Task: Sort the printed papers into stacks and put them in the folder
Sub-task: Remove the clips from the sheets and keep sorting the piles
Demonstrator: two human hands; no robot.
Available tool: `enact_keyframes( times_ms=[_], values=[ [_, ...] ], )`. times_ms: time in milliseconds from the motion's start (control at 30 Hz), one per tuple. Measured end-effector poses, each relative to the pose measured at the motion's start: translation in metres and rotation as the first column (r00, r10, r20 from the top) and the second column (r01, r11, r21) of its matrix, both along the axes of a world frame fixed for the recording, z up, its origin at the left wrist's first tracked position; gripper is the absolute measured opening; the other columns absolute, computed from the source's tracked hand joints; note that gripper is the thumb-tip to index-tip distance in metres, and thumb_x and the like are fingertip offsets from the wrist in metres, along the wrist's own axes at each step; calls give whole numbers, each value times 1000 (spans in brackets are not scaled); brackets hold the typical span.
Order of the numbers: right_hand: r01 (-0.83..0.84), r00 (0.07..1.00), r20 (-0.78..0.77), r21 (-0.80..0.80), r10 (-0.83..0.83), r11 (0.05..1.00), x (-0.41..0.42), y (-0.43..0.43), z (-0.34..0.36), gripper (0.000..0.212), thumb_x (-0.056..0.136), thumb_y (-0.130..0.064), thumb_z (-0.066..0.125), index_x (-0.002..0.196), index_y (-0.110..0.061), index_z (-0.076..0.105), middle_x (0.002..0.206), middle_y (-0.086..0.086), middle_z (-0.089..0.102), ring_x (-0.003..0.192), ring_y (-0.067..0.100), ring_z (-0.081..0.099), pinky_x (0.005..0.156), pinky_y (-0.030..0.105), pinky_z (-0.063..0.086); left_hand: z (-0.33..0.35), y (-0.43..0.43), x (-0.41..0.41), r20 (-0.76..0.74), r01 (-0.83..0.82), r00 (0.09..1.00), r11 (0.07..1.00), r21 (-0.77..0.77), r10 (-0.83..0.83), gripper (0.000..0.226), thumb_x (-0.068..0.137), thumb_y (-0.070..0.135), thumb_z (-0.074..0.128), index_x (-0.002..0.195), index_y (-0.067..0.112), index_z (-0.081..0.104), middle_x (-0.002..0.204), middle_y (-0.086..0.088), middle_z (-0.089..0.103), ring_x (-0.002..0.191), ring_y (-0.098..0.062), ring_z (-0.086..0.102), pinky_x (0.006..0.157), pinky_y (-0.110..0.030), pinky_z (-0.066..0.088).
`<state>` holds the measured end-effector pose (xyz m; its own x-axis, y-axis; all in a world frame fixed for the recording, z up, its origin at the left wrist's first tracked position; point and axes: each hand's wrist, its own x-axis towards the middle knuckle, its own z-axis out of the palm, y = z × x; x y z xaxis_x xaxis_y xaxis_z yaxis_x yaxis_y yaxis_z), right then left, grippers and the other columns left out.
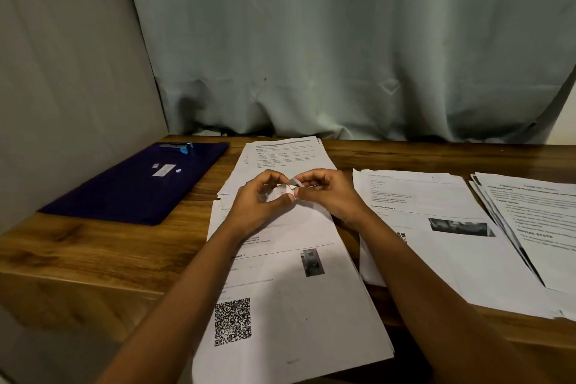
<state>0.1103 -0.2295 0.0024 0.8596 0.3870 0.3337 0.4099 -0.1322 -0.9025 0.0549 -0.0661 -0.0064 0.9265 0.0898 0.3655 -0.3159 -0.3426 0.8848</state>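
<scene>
Several stacks of printed papers lie on the wooden table. The nearest stack, with a QR code and a small photo, sits in front of me. My left hand and my right hand meet over its top edge, and both pinch a lifted, folded corner of the top sheet. Another stack lies behind the hands. A third stack sits to the right, and a fourth lies at the far right. A dark purple folder lies shut at the left.
A stapler with a blue end rests on the folder's far edge. A pale curtain hangs behind the table and a grey wall closes the left side. The nearest stack overhangs the table's front edge.
</scene>
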Motion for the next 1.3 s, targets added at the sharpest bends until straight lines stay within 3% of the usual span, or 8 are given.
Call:
enact_keyframes(
  times_ms=[200,467,700,1000,1133,1300],
  values=[
    [56,998,-16,48,-55,997,0,3,-1,13,82,-16,73,93,-23,71,95,-3,71,92,15,67,86,28,54,0,-1,0,-15,-28,999,999,20,28,24,83,19,73,104,19,61,106,18,59,106,-6,51,93,-24,35],
    [44,995,-88,94,-35,995,-3,3,3,9,85,-13,69,92,-17,72,97,0,72,96,18,65,90,28,51,1,0,1,4,-38,999,999,2,38,25,84,30,71,107,29,62,111,21,58,111,-9,53,93,-26,40],
    [25,971,-239,50,-13,998,-4,2,4,12,89,-23,64,96,-18,72,99,2,70,92,19,64,76,23,52,1,-1,1,28,-59,998,998,-3,59,13,86,27,69,98,22,66,103,14,64,101,-8,57,78,-13,40],
    [19,898,-436,162,54,987,-1,1,7,9,84,-19,69,90,-15,74,97,7,72,93,26,66,85,34,54,0,2,3,66,-64,996,998,-1,64,7,89,23,66,95,21,69,99,11,68,100,-11,61,74,-7,44],
    [14,904,-424,137,46,990,-1,2,5,7,83,-18,70,89,-16,74,98,6,72,96,28,66,90,38,53,-2,4,4,65,-33,997,998,-55,37,11,89,25,66,92,17,71,94,5,71,96,-16,65,84,-25,53],
    [3,898,-437,129,54,992,-2,1,6,10,84,-15,69,92,-12,75,101,11,72,99,31,65,93,39,52,0,2,2,65,-17,998,999,-42,20,9,86,25,68,90,17,70,92,6,71,94,-12,64,71,-4,46]
  ],
)
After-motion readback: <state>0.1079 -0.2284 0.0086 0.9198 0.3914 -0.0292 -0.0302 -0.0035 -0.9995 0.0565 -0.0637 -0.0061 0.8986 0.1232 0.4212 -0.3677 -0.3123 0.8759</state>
